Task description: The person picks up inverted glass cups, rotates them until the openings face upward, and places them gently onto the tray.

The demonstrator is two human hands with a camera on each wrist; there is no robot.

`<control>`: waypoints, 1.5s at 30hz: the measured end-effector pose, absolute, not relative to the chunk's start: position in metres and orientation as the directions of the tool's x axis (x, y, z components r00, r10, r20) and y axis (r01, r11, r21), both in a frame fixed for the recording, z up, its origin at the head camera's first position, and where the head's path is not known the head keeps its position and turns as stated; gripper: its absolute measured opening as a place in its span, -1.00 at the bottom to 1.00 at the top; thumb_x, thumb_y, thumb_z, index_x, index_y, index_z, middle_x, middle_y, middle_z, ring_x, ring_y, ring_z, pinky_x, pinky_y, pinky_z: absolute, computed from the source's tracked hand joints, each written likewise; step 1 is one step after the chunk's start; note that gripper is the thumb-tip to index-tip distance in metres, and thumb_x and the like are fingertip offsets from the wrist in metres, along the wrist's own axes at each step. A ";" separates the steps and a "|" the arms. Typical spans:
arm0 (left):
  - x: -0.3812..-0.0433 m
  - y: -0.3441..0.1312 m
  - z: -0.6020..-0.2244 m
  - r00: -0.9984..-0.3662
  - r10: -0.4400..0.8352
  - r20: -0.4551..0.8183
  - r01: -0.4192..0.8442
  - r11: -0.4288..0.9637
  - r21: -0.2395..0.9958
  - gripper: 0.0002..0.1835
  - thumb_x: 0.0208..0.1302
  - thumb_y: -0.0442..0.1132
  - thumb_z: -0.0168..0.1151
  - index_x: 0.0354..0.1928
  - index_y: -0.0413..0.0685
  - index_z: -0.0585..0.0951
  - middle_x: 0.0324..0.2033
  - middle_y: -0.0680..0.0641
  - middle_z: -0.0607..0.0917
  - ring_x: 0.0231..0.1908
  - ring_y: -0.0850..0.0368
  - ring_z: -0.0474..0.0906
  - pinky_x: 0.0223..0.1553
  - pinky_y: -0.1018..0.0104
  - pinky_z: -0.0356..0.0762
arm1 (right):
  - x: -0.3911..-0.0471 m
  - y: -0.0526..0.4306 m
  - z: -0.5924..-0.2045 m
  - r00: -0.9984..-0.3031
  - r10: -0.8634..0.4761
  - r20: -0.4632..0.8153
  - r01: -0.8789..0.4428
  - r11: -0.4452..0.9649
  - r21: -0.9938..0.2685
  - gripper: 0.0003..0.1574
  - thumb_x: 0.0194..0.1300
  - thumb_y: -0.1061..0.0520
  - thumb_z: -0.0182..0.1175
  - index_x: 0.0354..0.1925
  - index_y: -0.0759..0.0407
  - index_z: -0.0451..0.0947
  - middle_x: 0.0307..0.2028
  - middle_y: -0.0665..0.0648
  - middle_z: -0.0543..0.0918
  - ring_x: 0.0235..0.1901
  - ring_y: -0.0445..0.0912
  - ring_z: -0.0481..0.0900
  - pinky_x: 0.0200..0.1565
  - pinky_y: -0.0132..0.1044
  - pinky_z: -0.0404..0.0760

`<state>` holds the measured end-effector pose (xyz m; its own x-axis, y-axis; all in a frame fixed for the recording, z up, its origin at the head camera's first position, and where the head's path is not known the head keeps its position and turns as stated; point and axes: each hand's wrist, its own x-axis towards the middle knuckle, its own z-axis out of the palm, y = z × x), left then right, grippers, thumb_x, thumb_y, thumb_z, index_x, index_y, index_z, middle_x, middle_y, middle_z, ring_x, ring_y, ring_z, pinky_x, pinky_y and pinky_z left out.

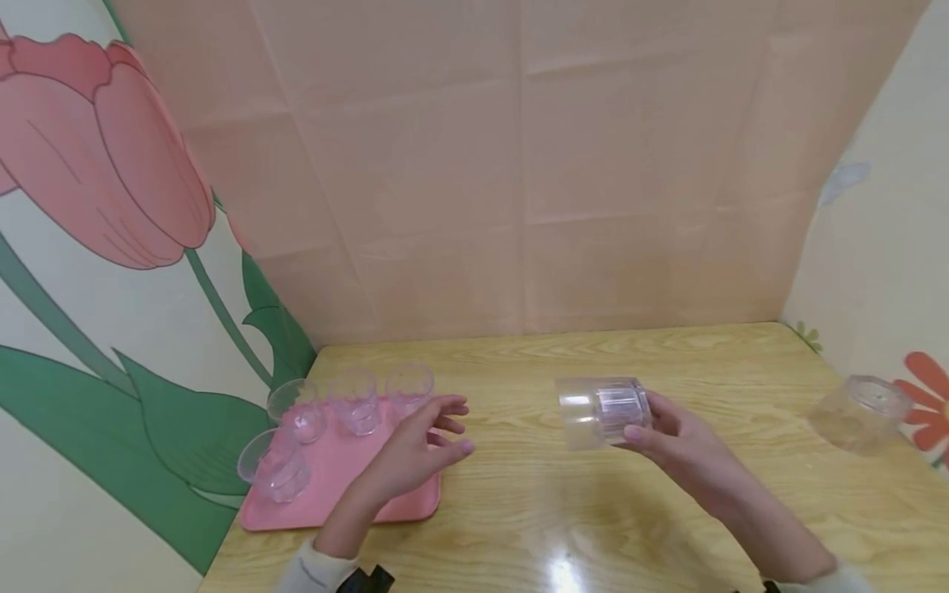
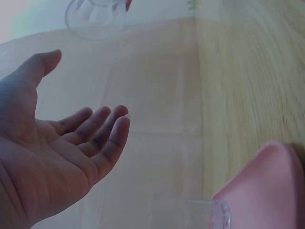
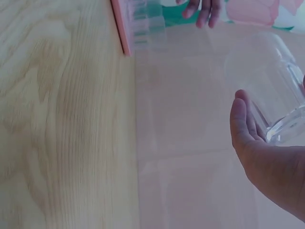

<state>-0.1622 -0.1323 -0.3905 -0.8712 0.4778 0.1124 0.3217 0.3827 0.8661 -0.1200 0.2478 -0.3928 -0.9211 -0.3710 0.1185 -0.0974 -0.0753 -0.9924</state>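
Observation:
My right hand (image 1: 678, 441) holds a clear drinking glass (image 1: 604, 412) by its base end, fingers and thumb on either side. The glass lies on its side in the air, mouth toward the left. In the right wrist view, the thumb or finger side of that hand (image 3: 271, 162) cups the base of the glass (image 3: 274, 71). My left hand (image 1: 415, 457) hovers over the right part of a pink tray (image 1: 348, 486), fingers loosely bent with nothing in them. The left wrist view shows its bare palm (image 2: 52, 157). Several similar glasses (image 1: 289, 473) stand mouth up on the tray.
Another clear glass (image 1: 863, 412) stands mouth down at the right side of the wooden table (image 1: 511, 511). A paper-like covering (image 1: 563, 198) hangs behind the table. A wall with a painted tulip (image 1: 111, 156) rises at the left.

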 end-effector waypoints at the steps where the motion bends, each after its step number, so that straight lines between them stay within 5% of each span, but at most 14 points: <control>1: -0.162 -0.130 -0.391 -0.869 0.484 0.107 0.315 0.372 0.873 -0.31 0.34 -0.04 0.37 0.44 0.02 0.36 0.25 -0.01 0.56 0.14 0.04 0.56 0.14 0.05 0.55 | -0.120 0.246 -0.394 -0.918 -0.375 0.128 -0.095 -0.104 -0.990 -0.26 0.52 0.33 0.00 0.52 0.42 -0.01 0.22 0.13 0.58 0.22 -0.09 0.57 0.22 -0.33 0.54; 13: -0.155 -0.105 -0.393 -0.835 0.537 0.122 0.279 0.222 0.934 -0.23 0.34 -0.14 0.37 0.50 0.00 0.23 0.32 -0.04 0.48 0.21 -0.02 0.51 0.21 0.07 0.52 | -0.119 0.221 -0.397 -0.896 -0.397 0.201 -0.088 -0.285 -0.955 -0.39 0.51 0.36 -0.03 0.45 0.10 0.28 0.25 0.13 0.54 0.26 -0.06 0.53 0.27 -0.25 0.51; 18: -0.154 -0.098 -0.395 -0.825 0.551 0.129 0.285 0.208 0.936 -0.22 0.33 -0.12 0.38 0.50 0.03 0.23 0.31 -0.02 0.48 0.20 0.01 0.51 0.19 0.16 0.53 | -0.120 0.214 -0.399 -0.889 -0.409 0.206 -0.096 -0.274 -0.957 -0.37 0.52 0.33 -0.01 0.48 0.17 0.23 0.26 0.15 0.55 0.27 -0.03 0.53 0.28 -0.24 0.50; 25: -0.152 -0.090 -0.401 -0.827 0.557 0.076 0.217 0.192 0.957 -0.20 0.29 -0.04 0.42 0.49 0.13 0.27 0.30 0.03 0.49 0.20 -0.03 0.49 0.19 0.02 0.51 | -0.120 0.204 -0.400 -0.893 -0.404 0.200 -0.089 -0.278 -0.957 -0.35 0.50 0.32 0.00 0.48 0.23 0.17 0.26 0.16 0.52 0.27 -0.03 0.51 0.28 -0.24 0.50; 36: -0.153 -0.080 -0.404 -0.795 0.595 0.113 0.283 0.199 0.938 -0.17 0.29 -0.04 0.41 0.51 -0.01 0.23 0.29 -0.11 0.49 0.17 0.01 0.52 0.13 0.21 0.56 | -0.119 0.193 -0.402 -0.904 -0.391 0.173 -0.057 -0.290 -0.955 -0.33 0.44 0.35 0.08 0.45 0.27 0.19 0.21 0.15 0.57 0.22 -0.03 0.56 0.28 -0.23 0.50; 45: -0.152 -0.070 -0.403 -0.789 0.602 0.124 0.285 0.180 0.941 -0.11 0.19 -0.11 0.50 0.46 -0.18 0.25 0.22 -0.10 0.53 0.11 -0.03 0.50 0.13 0.07 0.58 | -0.118 0.189 -0.404 -0.887 -0.417 0.196 -0.082 -0.277 -0.957 -0.23 0.43 0.34 0.12 0.49 0.38 0.08 0.22 0.16 0.59 0.23 -0.01 0.55 0.29 -0.26 0.48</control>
<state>-0.1525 -0.0699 -0.4027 -0.7886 0.6023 0.1238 0.2853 0.1801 0.9413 -0.1185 0.1892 -0.4035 -0.8873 -0.4173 0.1963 -0.0817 -0.2767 -0.9575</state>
